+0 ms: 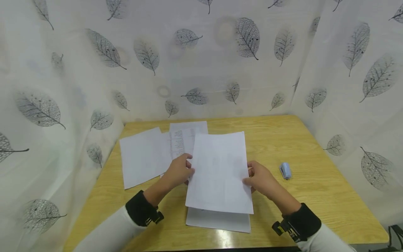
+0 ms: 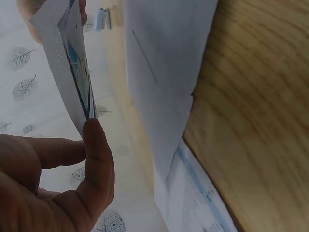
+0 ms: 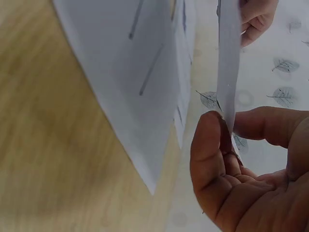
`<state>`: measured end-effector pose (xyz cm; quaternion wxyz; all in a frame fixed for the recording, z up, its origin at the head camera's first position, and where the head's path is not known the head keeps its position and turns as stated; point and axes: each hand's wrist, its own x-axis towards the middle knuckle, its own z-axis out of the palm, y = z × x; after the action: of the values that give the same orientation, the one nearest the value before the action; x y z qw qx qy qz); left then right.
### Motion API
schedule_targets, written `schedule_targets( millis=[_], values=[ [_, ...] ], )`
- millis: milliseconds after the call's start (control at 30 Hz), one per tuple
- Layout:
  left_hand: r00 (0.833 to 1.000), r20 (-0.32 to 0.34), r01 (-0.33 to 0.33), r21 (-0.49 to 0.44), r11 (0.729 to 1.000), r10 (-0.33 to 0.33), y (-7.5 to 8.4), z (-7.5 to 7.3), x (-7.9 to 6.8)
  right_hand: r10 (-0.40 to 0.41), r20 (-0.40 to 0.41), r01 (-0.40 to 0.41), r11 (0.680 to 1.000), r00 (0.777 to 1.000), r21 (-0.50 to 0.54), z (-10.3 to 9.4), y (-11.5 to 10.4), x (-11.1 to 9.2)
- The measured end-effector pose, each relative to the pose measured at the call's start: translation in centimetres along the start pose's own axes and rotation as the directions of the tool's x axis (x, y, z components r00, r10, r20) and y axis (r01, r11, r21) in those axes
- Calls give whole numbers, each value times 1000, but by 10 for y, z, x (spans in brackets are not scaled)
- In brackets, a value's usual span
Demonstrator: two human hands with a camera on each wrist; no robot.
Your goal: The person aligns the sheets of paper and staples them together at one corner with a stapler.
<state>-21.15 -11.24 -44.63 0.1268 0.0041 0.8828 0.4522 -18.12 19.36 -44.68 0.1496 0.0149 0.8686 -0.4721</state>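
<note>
White sheets of paper (image 1: 218, 171) are held up in front, raised over the table, a blank face toward the head view. My left hand (image 1: 181, 169) pinches their left edge between thumb and fingers. At the right edge, my right hand (image 1: 259, 177) pinches them the same way. The left wrist view shows several layers in this paper (image 2: 72, 63), with a coloured print between them. Directly beneath lies more white paper (image 1: 218, 220) on the table, its near part showing. Thin dark strokes mark that lower paper (image 3: 120, 63) in the right wrist view.
A small light-blue stapler (image 1: 285, 170) sits to the right on the wooden table (image 1: 324, 210). Behind my left hand, a blank white sheet (image 1: 141, 159) overlaps a sheet with printed columns (image 1: 177, 143). Another white sheet (image 1: 202, 127) lies at the back. A leaf-patterned curtain (image 1: 201, 70) surrounds the table.
</note>
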Motion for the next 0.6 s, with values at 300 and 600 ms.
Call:
schedule_targets(
  millis=[300, 600],
  values=[
    [998, 28, 44, 163, 986, -49, -26, 22, -13, 18, 3, -17, 985, 1000, -170, 22, 12, -7],
    [996, 57, 53, 238, 970, -68, -32, 30, -18, -37, 6, 36, 919, 999, -393, 31, 19, -6]
  ],
)
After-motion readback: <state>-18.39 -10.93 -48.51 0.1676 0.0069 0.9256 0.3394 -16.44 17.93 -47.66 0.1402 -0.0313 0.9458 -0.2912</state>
